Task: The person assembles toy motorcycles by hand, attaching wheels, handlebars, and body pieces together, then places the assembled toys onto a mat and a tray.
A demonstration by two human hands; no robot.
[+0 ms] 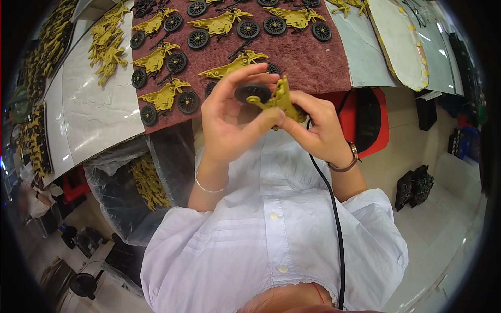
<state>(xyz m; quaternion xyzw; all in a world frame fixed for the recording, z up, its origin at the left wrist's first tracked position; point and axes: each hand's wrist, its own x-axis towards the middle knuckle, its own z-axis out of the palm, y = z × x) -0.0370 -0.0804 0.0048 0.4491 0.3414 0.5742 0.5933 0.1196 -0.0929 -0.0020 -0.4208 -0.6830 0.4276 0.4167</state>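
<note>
Between my two hands, in front of my chest, is a yellow plastic toy motorbike [283, 103] with a black spoked wheel [252, 93] at its left side. My left hand [229, 112] curls around the wheel, its thumb pressing the yellow body. From the other side my right hand [317, 125] grips the body, thumb close to the left thumb. The fingers partly cover the toy's lower end. Just beyond my left fingers, another yellow toy motorbike [232, 67] lies on the dark red cloth [308, 65].
Several toy motorbikes with black wheels stand in rows on the cloth. Loose yellow parts [108, 44] are heaped on the table at left. A plastic-lined bin [122, 198] sits below it. A white board [399, 41] lies at right, and a black cable [334, 208] hangs down my front.
</note>
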